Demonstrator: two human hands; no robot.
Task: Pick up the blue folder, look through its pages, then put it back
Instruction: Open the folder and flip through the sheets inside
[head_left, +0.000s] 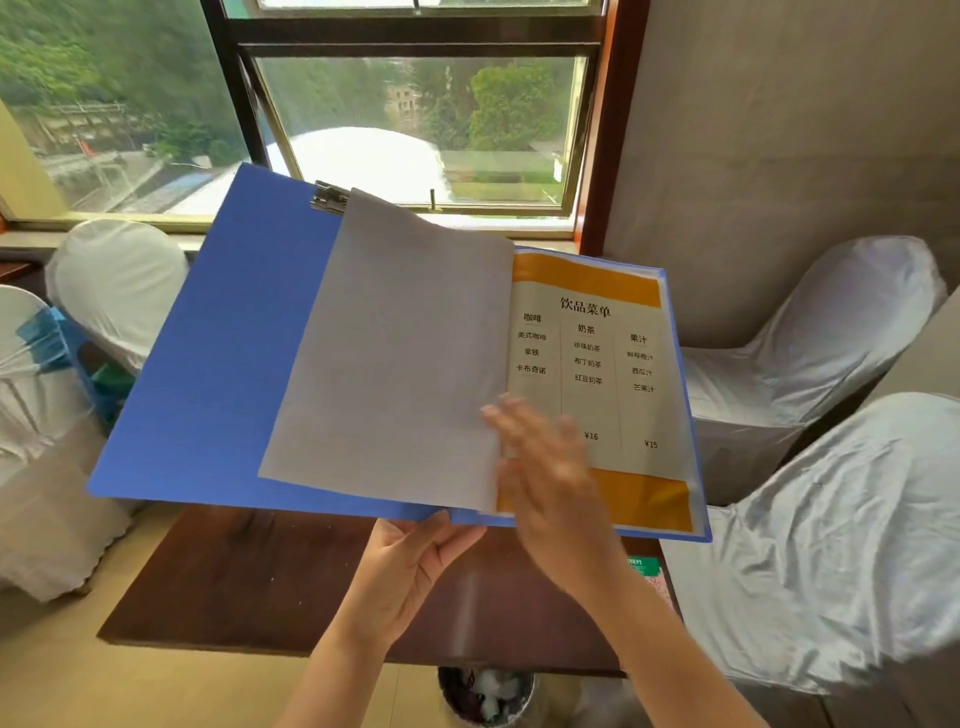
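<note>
The blue folder (208, 364) is held open in the air above a dark wooden table (249, 582). My left hand (405, 566) grips its lower edge near the spine, thumb on top. A grey page (384, 364) stands half turned, curving up from the spine. On the right lies a menu page (597, 364) with orange bands and black print. My right hand (545, 467), blurred, fingers spread, rests flat over the menu page at the lower edge of the grey page. A metal clip (328, 197) sits at the folder's top.
White-covered chairs stand at right (810, 364), (831, 545) and at left (119, 280). A window (415, 130) is straight ahead. A waste bin (485, 696) sits on the floor under the table's near edge. A small green-and-pink packet (649, 571) lies on the table at right.
</note>
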